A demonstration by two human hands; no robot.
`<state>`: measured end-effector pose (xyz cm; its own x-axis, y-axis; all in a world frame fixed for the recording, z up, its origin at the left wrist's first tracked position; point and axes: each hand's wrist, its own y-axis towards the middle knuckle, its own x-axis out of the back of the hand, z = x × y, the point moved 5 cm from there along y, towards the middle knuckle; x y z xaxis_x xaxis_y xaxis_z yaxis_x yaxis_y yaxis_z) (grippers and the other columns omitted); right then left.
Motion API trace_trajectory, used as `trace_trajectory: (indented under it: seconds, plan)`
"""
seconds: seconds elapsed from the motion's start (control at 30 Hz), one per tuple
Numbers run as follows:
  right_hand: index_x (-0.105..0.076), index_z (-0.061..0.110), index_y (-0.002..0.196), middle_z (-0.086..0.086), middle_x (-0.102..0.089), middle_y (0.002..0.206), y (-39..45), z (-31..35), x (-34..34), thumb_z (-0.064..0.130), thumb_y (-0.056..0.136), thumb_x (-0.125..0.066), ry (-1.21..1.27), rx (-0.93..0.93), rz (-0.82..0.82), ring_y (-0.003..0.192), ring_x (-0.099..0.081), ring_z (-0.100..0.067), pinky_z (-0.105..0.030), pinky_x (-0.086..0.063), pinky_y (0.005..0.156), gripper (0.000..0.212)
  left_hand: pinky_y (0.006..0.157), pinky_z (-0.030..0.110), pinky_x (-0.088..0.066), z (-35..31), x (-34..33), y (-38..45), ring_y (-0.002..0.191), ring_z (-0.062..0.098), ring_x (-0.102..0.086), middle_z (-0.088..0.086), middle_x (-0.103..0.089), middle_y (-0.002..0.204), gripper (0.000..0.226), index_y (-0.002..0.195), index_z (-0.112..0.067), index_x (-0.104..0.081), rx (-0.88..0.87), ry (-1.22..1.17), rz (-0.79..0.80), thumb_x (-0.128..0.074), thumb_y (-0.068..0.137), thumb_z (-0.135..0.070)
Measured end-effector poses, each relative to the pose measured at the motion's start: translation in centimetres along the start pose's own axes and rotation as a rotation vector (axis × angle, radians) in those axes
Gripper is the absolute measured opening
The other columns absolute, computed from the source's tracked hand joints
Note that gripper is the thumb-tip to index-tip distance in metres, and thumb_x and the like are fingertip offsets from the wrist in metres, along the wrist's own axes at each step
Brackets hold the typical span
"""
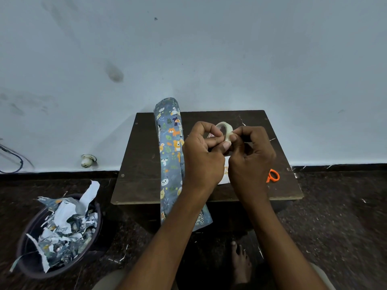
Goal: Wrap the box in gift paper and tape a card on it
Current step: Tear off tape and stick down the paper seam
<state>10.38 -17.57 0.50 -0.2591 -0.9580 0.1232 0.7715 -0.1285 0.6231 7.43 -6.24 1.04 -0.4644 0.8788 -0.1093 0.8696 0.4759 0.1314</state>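
Note:
A roll of cream tape (226,128) is held up over the small dark table (144,155). My left hand (202,155) grips the roll's near side with thumb and fingers. My right hand (250,155) pinches the tape's loose end at the roll's rim. A roll of blue gift paper (170,155) with animal prints lies lengthwise along the table's left half, its near end hanging over the front edge. A white card (224,174) with orange lettering lies on the table under my hands, mostly hidden. I cannot see a box.
Orange-handled scissors (273,176) lie at the table's right side, partly behind my right wrist. A dark bin (31,266) full of torn gift-paper scraps stands on the floor at the left. A pale wall rises right behind the table. My bare foot (240,262) rests below.

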Motion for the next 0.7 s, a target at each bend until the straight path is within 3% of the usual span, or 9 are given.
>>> trace_trajectory:
  seconds: [0.13, 0.27, 0.37, 0.47, 0.7]
  plan:
    - [-0.061, 0.008, 0.086, 0.000, -0.059, 0.087, 0.10, -0.05, -0.20, -0.014, 0.083, -0.057, -0.038, 0.021, 0.025, 0.079, -0.059, -0.019, -0.045, -0.049, 0.066, 0.022, 0.074, 0.029, -0.061, 0.07, 0.02, 0.02, 0.086, 0.019, -0.077, 0.015, -0.076, 0.082, 0.036, 0.088, -0.014, -0.051, 0.004, -0.013, -0.007, -0.065, 0.085, 0.019]
    - [-0.064, 0.007, 0.091, 0.001, -0.062, 0.090, -0.32, 0.17, -0.46, -0.003, 0.089, -0.059, -0.036, -0.008, 0.024, 0.083, -0.062, -0.016, -0.038, -0.051, 0.069, 0.010, 0.071, 0.030, -0.061, 0.34, 0.39, 0.26, 0.088, 0.021, -0.077, 0.017, -0.077, 0.087, 0.035, 0.088, -0.014, -0.051, 0.026, -0.027, -0.034, -0.068, 0.085, 0.016]
    - [-0.068, 0.007, 0.097, 0.002, -0.068, 0.093, -0.49, 0.24, -0.28, 0.003, 0.092, -0.067, -0.016, -0.068, -0.031, 0.086, -0.065, -0.009, -0.024, -0.051, 0.073, 0.006, 0.082, 0.044, -0.062, 0.65, 0.72, 0.62, 0.093, 0.021, -0.076, 0.013, -0.078, 0.088, 0.036, 0.087, -0.020, -0.052, 0.010, 0.013, -0.061, -0.073, 0.082, 0.009]
    - [-0.071, 0.005, 0.096, 0.000, -0.070, 0.093, -0.33, 0.32, -0.04, 0.002, 0.092, -0.069, -0.011, -0.042, -0.054, 0.087, -0.067, -0.013, -0.024, -0.052, 0.075, 0.006, 0.089, 0.053, -0.058, 0.63, 0.70, 0.70, 0.093, 0.017, -0.076, 0.007, -0.078, 0.085, 0.037, 0.085, -0.024, -0.052, -0.016, 0.085, -0.058, -0.074, 0.081, 0.005]
    - [-0.069, 0.006, 0.092, 0.000, -0.067, 0.090, -0.70, 0.12, -0.10, -0.001, 0.091, -0.066, -0.027, -0.038, -0.058, 0.085, -0.065, -0.018, -0.032, -0.052, 0.072, 0.007, 0.079, 0.037, -0.062, 0.47, 0.48, 0.19, 0.084, 0.014, -0.076, 0.011, -0.077, 0.083, 0.038, 0.084, -0.018, -0.052, -0.034, 0.090, -0.064, -0.070, 0.083, 0.014]
